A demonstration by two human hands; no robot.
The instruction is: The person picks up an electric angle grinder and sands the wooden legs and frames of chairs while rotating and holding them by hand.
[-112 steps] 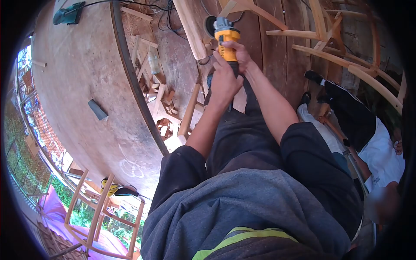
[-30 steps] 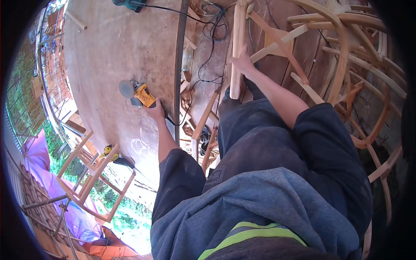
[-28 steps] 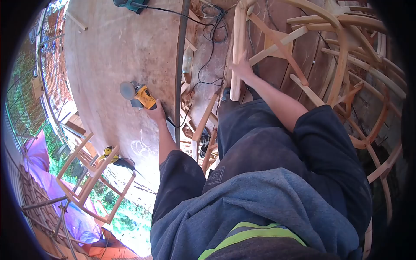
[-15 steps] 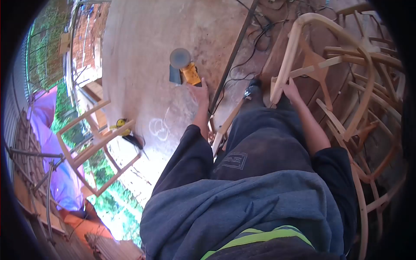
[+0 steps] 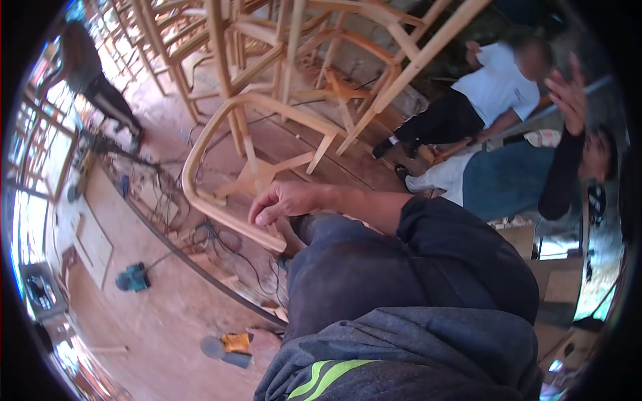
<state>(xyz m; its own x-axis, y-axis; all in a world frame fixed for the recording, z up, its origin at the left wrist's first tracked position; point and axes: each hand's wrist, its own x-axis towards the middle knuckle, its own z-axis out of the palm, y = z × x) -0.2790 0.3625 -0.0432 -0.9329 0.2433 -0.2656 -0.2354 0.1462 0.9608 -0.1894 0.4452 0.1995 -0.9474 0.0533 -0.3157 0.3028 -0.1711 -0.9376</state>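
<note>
In the lower part of the head view, my left hand [image 5: 265,345] is at the rear end of a yellow angle grinder [image 5: 235,342] with a round grey disc, its fingers partly hidden and seemingly closed on the body. A dark flat piece [image 5: 236,360] is right beside the tool. My right hand [image 5: 289,200] is over a curved wooden chair frame [image 5: 200,200], near the end of its bent rail. Its fingers are loosely bent and apart, not wrapped round the wood; whether they touch the rail I cannot tell.
Unfinished wooden chairs [image 5: 261,60] are stacked ahead. Cables [image 5: 214,234] tangle beside the worktable [image 5: 167,334], where a teal power tool [image 5: 132,278] lies. On the right are a person in a white shirt [image 5: 498,83] and another with a raised hand [image 5: 568,100]; another person [image 5: 93,73] stands far left.
My view has swung right, bringing the stacked chairs and other people into sight. My right hand has loosened from the chair frame's rail. The left hand stays at the grinder.
</note>
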